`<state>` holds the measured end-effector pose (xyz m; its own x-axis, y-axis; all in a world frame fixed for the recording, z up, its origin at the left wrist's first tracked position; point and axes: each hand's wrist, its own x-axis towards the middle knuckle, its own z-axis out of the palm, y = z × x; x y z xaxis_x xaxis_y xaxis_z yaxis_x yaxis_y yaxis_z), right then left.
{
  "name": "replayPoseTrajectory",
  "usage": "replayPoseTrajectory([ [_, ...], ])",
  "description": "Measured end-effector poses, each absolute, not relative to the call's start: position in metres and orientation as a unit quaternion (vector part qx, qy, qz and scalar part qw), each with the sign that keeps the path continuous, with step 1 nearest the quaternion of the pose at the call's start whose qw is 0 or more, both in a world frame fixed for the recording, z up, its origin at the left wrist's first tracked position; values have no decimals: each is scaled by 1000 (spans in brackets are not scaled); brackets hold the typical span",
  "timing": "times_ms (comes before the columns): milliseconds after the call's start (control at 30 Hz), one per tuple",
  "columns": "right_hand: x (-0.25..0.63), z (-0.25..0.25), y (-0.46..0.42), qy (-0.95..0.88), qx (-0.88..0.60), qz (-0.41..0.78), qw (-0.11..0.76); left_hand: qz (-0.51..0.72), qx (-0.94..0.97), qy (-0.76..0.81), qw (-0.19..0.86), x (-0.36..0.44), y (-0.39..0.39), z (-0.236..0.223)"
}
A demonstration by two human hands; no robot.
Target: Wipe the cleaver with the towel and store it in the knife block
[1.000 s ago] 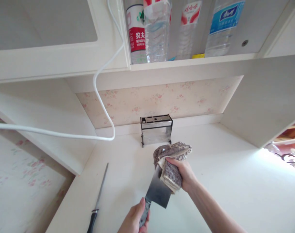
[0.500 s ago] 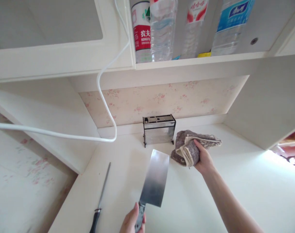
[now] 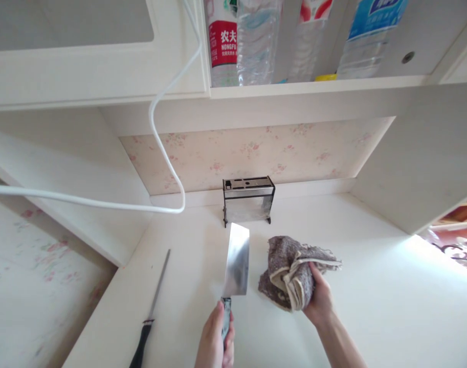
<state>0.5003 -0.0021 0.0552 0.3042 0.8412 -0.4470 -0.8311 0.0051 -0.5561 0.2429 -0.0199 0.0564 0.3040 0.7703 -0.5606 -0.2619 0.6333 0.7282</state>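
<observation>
Wrapped round the handle of a cleaver is my left hand. The shiny, broad blade points up and away over the white counter. My right hand grips a bunched grey-brown cloth with pale edges, to the right of the blade and apart from it. Left of the cleaver lies a sharpening steel with a black handle, its rod pointing away from me. Beyond the blade tip stands a knife block with a slotted metal top and clear sides.
A white cable hangs in front of the upper cabinet and loops across the left side. Several plastic bottles stand on the shelf above the white counter. Side panels close in the counter at left and right.
My right hand has brought the cloth nearer to me and slightly left. The cleaver has turned more upright, its blade shifting left. The view has shifted a little.
</observation>
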Motion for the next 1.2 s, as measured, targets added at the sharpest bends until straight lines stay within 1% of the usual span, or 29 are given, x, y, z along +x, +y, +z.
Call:
replayPoseTrajectory([
  [200,546,55,-22,-7,-393,493,776,340,506,525,594,267,-26,61],
  [300,565,54,-37,1,-394,455,799,304,598,551,497,276,-24,65],
  [367,573,52,-47,4,-401,437,805,264,642,555,459,282,-24,63],
  [467,579,47,-61,-12,-429,423,798,212,668,572,426,291,-25,57],
  [633,576,39,-72,-74,-439,473,760,167,698,582,383,306,-25,50],
  [833,572,38,-66,-76,-434,516,734,120,773,560,274,324,-20,46],
  [1033,556,45,-68,-64,-441,529,722,84,825,493,262,349,-22,49],
  [1200,539,53,-77,-113,-441,563,690,79,834,470,276,355,-25,47],
])
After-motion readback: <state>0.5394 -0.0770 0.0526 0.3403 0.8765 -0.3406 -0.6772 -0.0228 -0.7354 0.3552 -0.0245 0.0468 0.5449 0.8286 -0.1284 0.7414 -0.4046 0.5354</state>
